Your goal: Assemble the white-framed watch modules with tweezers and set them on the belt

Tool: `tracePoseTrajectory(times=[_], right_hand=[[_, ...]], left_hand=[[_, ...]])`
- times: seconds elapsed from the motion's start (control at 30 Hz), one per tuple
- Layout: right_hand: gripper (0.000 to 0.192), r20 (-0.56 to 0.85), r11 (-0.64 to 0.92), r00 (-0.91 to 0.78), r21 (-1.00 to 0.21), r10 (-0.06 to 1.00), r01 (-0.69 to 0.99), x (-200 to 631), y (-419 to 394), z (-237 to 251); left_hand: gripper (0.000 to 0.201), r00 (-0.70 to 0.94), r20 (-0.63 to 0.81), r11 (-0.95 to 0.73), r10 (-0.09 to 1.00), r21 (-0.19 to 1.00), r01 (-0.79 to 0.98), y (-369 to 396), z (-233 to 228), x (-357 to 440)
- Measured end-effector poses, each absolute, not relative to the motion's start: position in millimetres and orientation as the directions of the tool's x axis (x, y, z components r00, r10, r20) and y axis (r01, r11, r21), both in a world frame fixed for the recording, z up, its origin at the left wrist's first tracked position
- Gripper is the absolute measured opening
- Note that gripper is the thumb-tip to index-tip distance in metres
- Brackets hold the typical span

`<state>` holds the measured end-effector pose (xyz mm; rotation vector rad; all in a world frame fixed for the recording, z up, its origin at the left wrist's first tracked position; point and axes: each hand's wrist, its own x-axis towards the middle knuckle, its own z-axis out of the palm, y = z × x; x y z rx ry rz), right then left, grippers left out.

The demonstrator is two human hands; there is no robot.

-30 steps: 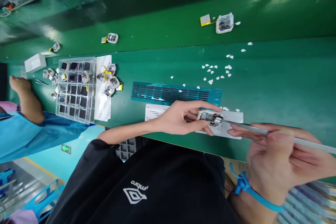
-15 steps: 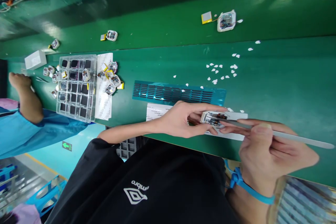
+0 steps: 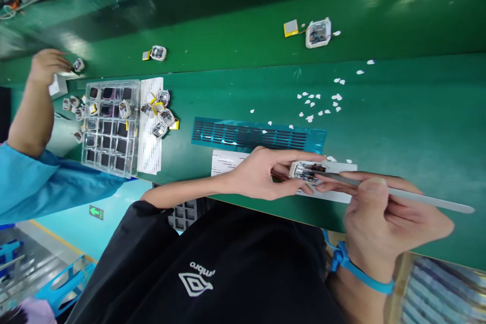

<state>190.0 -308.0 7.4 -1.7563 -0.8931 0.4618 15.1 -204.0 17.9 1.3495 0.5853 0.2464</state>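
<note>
The left hand (image 3: 258,172) held an open white casing (image 3: 295,172) above the green table's (image 3: 410,121) near side, thumb and fingers curled round it, parted only by its width. The right hand (image 3: 379,212), to its right, pinched metal tweezers (image 3: 429,199) between thumb and fingers, their tips at the casing's exposed insides; whether the prongs touched each other, I could not tell. Beneath lay a white sheet (image 3: 336,195). A blue slotted strip (image 3: 212,131) lay just farther off, and a compartmented clear tray (image 3: 138,111) stood well to the left.
</note>
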Motion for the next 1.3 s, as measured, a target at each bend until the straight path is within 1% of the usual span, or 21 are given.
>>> tracePoseTrajectory(times=[0.13, 0.23, 0.33, 0.37, 0.43, 0.5, 0.53, 0.57, 0.63, 0.7, 0.77, 0.83, 0.9, 0.97, 1.13, 1.23, 1.3], right_hand=[[0.029, 0.135, -0.174, 0.643, -0.903, 0.754, 0.394, 191.1, -310.8, 6.6], [0.023, 0.183, -0.149, 0.617, -0.883, 0.765, 0.446, 190.7, -312.7, 8.2], [0.017, 0.239, -0.089, 0.563, -0.866, 0.791, 0.493, 190.8, -309.8, 10.2], [0.017, 0.253, -0.058, 0.553, -0.874, 0.794, 0.482, 191.7, -307.0, 10.3], [0.019, 0.303, 0.051, 0.580, -0.911, 0.756, 0.410, 195.7, -298.6, 8.9], [0.023, 0.333, 0.141, 0.636, -0.932, 0.697, 0.334, 203.1, -288.3, 5.8], [0.023, 0.319, 0.127, 0.643, -0.937, 0.696, 0.326, 207.8, -283.2, 4.1], [0.023, 0.300, 0.090, 0.618, -0.933, 0.727, 0.347, 212.8, -278.6, 2.5], [0.021, 0.262, 0.013, 0.484, -0.888, 0.835, 0.460, 222.7, -270.9, 0.0], [0.020, 0.248, 0.020, 0.327, -0.824, 0.912, 0.567, 230.2, -265.3, -1.3], [0.018, 0.242, 0.048, 0.240, -0.792, 0.940, 0.609, 234.7, -261.0, -1.6], [0.018, 0.240, 0.056, 0.225, -0.791, 0.944, 0.609, 236.8, -258.0, -1.6], [0.018, 0.240, 0.063, 0.212, -0.789, 0.947, 0.611, 238.1, -256.4, -1.8], [0.018, 0.240, 0.074, 0.194, -0.789, 0.951, 0.610, 239.6, -256.0, -2.5], [0.018, 0.251, 0.108, 0.150, -0.780, 0.956, 0.616, 243.3, -256.9, -5.7], [0.018, 0.288, 0.148, 0.119, -0.752, 0.950, 0.642, 244.9, -255.3, -6.5], [0.017, 0.322, 0.189, 0.081, -0.724, 0.943, 0.664, 246.3, -252.4, -6.1]], left_hand=[[0.055, 0.828, -0.266, 0.237, 0.493, 0.957, 0.167, -203.0, 20.2, 15.5], [0.048, 0.821, -0.278, 0.275, 0.498, 0.949, 0.155, -202.5, 21.7, 16.4], [0.044, 0.813, -0.273, 0.218, 0.514, 0.958, 0.184, -201.3, 20.3, 16.5], [0.044, 0.810, -0.263, 0.166, 0.524, 0.964, 0.207, -200.1, 19.2, 16.1], [0.046, 0.803, -0.219, 0.006, 0.555, 0.966, 0.259, -195.5, 16.7, 14.4], [0.046, 0.788, -0.135, -0.202, 0.600, 0.928, 0.312, -188.6, 14.1, 12.2], [0.045, 0.786, -0.084, -0.304, 0.612, 0.893, 0.332, -184.7, 13.0, 11.1], [0.042, 0.791, -0.030, -0.396, 0.612, 0.853, 0.339, -180.9, 12.0, 10.1], [0.037, 0.813, 0.054, -0.542, 0.580, 0.770, 0.336, -174.6, 10.6, 8.8], [0.033, 0.842, 0.096, -0.660, 0.531, 0.670, 0.339, -170.9, 9.6, 8.5], [0.031, 0.868, 0.103, -0.759, 0.485, 0.543, 0.360, -169.6, 9.0, 9.2], [0.031, 0.893, 0.084, -0.826, 0.442, 0.425, 0.370, -169.9, 8.5, 10.3], [0.033, 0.908, 0.056, -0.860, 0.416, 0.349, 0.373, -170.7, 7.8, 11.2], [0.033, 0.909, 0.048, -0.868, 0.414, 0.322, 0.379, -171.0, 6.7, 11.8], [0.037, 0.903, 0.049, -0.853, 0.427, 0.353, 0.384, -168.8, 1.2, 11.2], [0.042, 0.901, 0.034, -0.836, 0.431, 0.390, 0.385, -166.7, -2.9, 11.1], [0.041, 0.892, 0.033, -0.813, 0.450, 0.428, 0.394, -165.1, -5.6, 11.9]])
